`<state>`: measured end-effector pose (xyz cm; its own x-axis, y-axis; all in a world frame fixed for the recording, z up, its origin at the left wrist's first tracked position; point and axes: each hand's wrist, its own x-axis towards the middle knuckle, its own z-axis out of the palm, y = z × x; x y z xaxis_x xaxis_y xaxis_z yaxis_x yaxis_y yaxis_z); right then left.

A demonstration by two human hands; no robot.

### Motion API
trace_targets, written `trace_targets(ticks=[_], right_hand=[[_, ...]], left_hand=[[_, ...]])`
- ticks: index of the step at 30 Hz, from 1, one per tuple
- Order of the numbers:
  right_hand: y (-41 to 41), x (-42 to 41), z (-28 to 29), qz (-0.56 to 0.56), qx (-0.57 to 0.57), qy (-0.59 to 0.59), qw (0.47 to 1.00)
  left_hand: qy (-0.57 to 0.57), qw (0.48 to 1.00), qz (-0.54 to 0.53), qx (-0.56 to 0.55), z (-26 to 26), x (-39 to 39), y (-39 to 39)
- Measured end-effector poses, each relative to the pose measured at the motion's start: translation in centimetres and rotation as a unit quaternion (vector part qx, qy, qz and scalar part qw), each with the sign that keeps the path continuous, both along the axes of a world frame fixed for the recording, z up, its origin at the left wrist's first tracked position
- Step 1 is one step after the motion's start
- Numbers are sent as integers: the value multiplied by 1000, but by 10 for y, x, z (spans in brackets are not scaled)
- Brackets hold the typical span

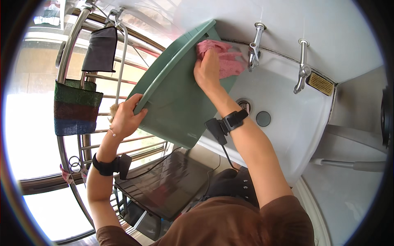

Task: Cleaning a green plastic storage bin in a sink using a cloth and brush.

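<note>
A large green plastic tub (181, 92) is tilted on its side over the left part of a white sink (295, 138). My left hand (126, 115) grips the tub's rim at its near left side, thumb on one face and fingers over the other. In my right hand (209, 70) is a pink cloth (229, 63), pressed against the tub's outer wall near its far end. Part of the cloth hangs loose towards the faucet. The tub's far side is hidden from me.
Two chrome faucets (254, 52) (303, 72) stick out from the wall over the sink. A scrub brush (320, 83) lies in the sink's back right corner. Near the drain (244, 106) is a round grey stopper (263, 118). Cloths (78, 107) hang on the window rail, above a dark-topped table (166, 184).
</note>
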<state>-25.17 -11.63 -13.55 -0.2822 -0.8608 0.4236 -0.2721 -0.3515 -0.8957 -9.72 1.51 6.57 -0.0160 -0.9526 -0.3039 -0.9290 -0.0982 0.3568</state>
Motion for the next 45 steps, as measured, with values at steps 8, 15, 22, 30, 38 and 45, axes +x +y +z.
trace_targets(ticks=[8, 15, 22, 30, 38, 45], right_hand=[[-15, -18, 13, 37, 50, 29, 998], [-4, -18, -55, -49, 88, -17, 995], [-3, -74, -92, 42, 212, -193, 957], [-82, -37, -23, 35, 123, -136, 982], [-86, -46, -34, -12, 142, -99, 985], [-4, -78, -107, 53, 230, -361, 902]], left_hand=[[-7, 1000, -1, 4, 2, 2, -1], [5, 1000, -8, -27, -1, -1, 0], [-59, 997, -37, -20, -10, -6, 2], [-16, 999, -18, -21, -3, -2, 2], [-56, 998, -27, -18, -3, -5, 1], [-4, 997, -52, -49, -15, 5, 4]])
